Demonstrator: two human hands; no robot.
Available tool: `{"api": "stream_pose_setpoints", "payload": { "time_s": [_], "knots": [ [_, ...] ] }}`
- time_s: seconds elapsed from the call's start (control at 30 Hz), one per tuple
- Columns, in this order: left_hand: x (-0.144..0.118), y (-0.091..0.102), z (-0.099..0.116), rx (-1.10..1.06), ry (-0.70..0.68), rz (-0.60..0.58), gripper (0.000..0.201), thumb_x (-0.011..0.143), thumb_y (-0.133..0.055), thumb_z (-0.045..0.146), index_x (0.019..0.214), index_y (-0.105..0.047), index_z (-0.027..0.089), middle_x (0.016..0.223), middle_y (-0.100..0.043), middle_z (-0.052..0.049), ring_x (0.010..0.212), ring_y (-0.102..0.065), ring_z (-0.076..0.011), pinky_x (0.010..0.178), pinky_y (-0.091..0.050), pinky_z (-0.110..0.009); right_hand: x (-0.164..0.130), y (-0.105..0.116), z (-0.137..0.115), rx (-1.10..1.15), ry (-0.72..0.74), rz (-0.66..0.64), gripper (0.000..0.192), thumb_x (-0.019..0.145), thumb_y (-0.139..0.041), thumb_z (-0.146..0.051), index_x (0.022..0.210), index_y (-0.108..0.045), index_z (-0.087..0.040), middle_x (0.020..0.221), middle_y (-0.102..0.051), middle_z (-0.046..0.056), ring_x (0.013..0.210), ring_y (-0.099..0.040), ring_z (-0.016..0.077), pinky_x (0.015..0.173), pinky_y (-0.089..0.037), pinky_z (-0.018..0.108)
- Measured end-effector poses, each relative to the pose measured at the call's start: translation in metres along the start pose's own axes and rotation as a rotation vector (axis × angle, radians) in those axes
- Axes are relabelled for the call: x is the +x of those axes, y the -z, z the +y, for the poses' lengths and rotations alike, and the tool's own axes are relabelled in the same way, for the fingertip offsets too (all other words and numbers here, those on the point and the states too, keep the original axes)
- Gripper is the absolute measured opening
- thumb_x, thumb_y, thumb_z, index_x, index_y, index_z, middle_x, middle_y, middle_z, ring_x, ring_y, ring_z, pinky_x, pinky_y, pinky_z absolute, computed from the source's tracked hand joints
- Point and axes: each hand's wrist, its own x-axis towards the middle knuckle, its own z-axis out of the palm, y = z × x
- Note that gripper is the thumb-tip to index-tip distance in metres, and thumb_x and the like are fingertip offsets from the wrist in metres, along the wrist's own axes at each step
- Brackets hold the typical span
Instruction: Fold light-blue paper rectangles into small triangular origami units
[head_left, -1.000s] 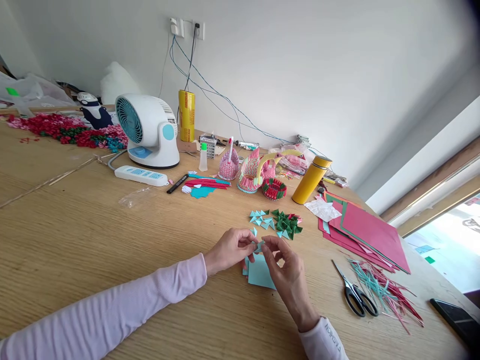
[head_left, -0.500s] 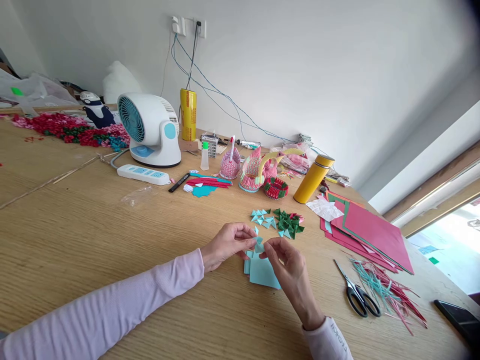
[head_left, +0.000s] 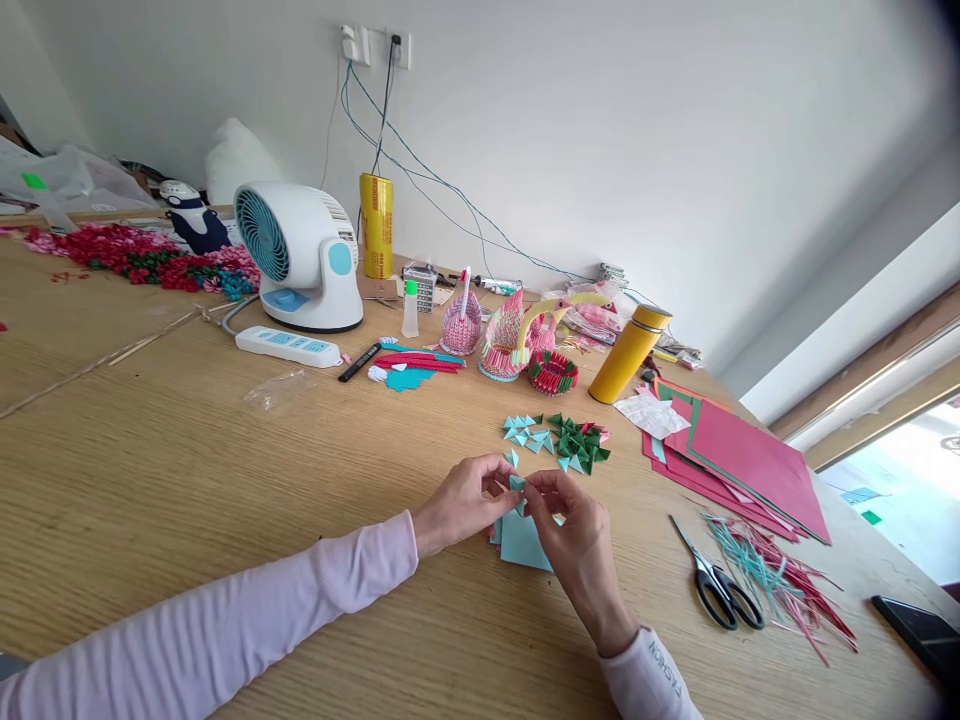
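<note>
My left hand [head_left: 461, 500] and right hand [head_left: 574, 540] pinch a small teal paper piece [head_left: 517, 484] between their fingertips. Beneath them, teal sheets [head_left: 521, 540] lie on the wooden table [head_left: 187, 450].

Both hands, left hand [head_left: 463, 497] and right hand [head_left: 576, 535], have closed tighter on the small blue paper piece [head_left: 517, 484].

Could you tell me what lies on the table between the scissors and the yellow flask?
In the head view, between the scissors and the yellow flask lie a white paper scrap and stacked red paper sheets.
</note>
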Motion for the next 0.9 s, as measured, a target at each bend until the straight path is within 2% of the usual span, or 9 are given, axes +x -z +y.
{"api": "stream_pose_setpoints", "payload": {
  "time_s": [0.1, 0.3, 0.4, 0.53, 0.7, 0.8, 0.9],
  "knots": [
    [0.0, -0.002, -0.003, -0.079, 0.06, -0.007, 0.029, 0.072, -0.068, 0.035, 0.086, -0.06, 0.011, 0.071, -0.059, -0.001, 0.057, -0.058, -0.0121, 0.043, -0.052, -0.022, -0.001, -0.001, 0.0, -0.017, 0.036, 0.026, 0.012, 0.084, -0.054, -0.025, 0.077, -0.062, -0.019, 0.064, -0.067, 0.0, 0.056, -0.065, 0.0143, 0.056, -0.049, 0.024],
    [0.0, -0.004, -0.007, -0.15, 0.08, 0.022, 0.024, 0.075, -0.065, 0.032, 0.084, -0.067, 0.01, 0.074, -0.063, -0.005, 0.069, -0.064, -0.0154, 0.059, -0.058, -0.028, -0.001, -0.001, -0.001, 0.025, 0.069, 0.021, 0.011, 0.086, -0.054, -0.025, 0.081, -0.061, -0.019, 0.071, -0.068, 0.002, 0.06, -0.065, 0.0146, 0.06, -0.053, 0.025],
    [-0.001, -0.005, -0.008, -0.089, 0.048, 0.035, 0.023, 0.078, -0.06, 0.031, 0.087, -0.069, 0.01, 0.075, -0.065, -0.006, 0.068, -0.066, -0.0168, 0.058, -0.058, -0.028, -0.001, -0.002, -0.003, 0.021, 0.1, 0.007, 0.009, 0.087, -0.055, -0.024, 0.084, -0.062, -0.018, 0.074, -0.068, 0.002, 0.062, -0.065, 0.0144, 0.061, -0.053, 0.024],
    [-0.001, -0.008, -0.011, 0.001, -0.024, 0.078, 0.027, 0.078, -0.06, 0.032, 0.09, -0.07, 0.01, 0.073, -0.065, -0.006, 0.069, -0.067, -0.0198, 0.057, -0.059, -0.029, -0.002, -0.005, 0.0, -0.088, 0.168, 0.075, 0.009, 0.087, -0.055, -0.02, 0.079, -0.061, -0.019, 0.071, -0.067, 0.001, 0.062, -0.064, 0.014, 0.062, -0.052, 0.024],
    [0.0, -0.013, -0.011, -0.046, -0.088, 0.106, 0.031, 0.078, -0.06, 0.035, 0.091, -0.071, 0.009, 0.078, -0.062, -0.006, 0.071, -0.066, -0.018, 0.056, -0.059, -0.028, -0.003, -0.007, 0.006, -0.271, 0.311, 0.119, 0.013, 0.089, -0.05, -0.015, 0.085, -0.061, -0.019, 0.076, -0.065, 0.003, 0.065, -0.063, 0.0149, 0.06, -0.049, 0.024],
    [0.0, -0.012, -0.01, -0.051, -0.098, 0.14, 0.033, 0.076, -0.061, 0.036, 0.091, -0.071, 0.009, 0.082, -0.061, -0.006, 0.071, -0.065, -0.0173, 0.054, -0.06, -0.028, -0.003, -0.007, 0.004, -0.266, 0.382, 0.098, 0.016, 0.09, -0.049, -0.015, 0.093, -0.064, -0.019, 0.084, -0.066, 0.005, 0.073, -0.064, 0.0166, 0.065, -0.049, 0.026],
    [0.0, -0.01, -0.009, -0.036, -0.089, 0.16, 0.034, 0.076, -0.06, 0.036, 0.093, -0.072, 0.01, 0.087, -0.061, -0.007, 0.072, -0.064, -0.0176, 0.056, -0.061, -0.03, -0.002, -0.006, -0.001, -0.182, 0.337, 0.082, 0.017, 0.09, -0.05, -0.016, 0.093, -0.067, -0.019, 0.085, -0.067, 0.006, 0.075, -0.065, 0.017, 0.067, -0.051, 0.027]
  ]
}}
